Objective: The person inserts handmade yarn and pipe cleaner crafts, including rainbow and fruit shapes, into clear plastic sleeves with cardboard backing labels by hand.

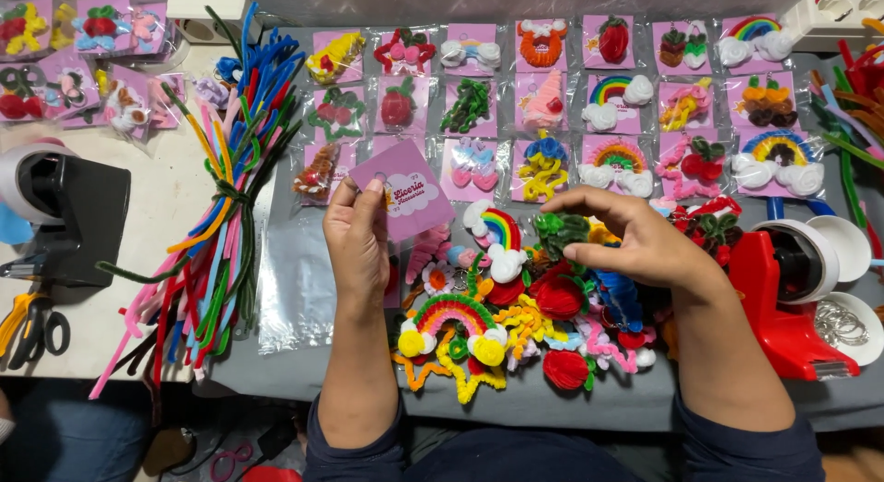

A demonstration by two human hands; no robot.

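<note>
Two hands, left hand [357,241] pinching pink card [405,192], right hand [635,238] curled over craft pile [525,316], fingertips hidden.

Matt pink paper card [410,195], fuzzy chenille-stem shapes [516,307], glossy plastic red tape dispenser [783,316].

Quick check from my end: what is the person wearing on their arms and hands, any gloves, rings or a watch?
Both hands are bare: no gloves, rings or watch show on the left hand or the right hand. The forearms are uncovered too. Dark navy fabric sleeves are pushed up near the elbows on both arms, plain, with no visible markings.
</note>
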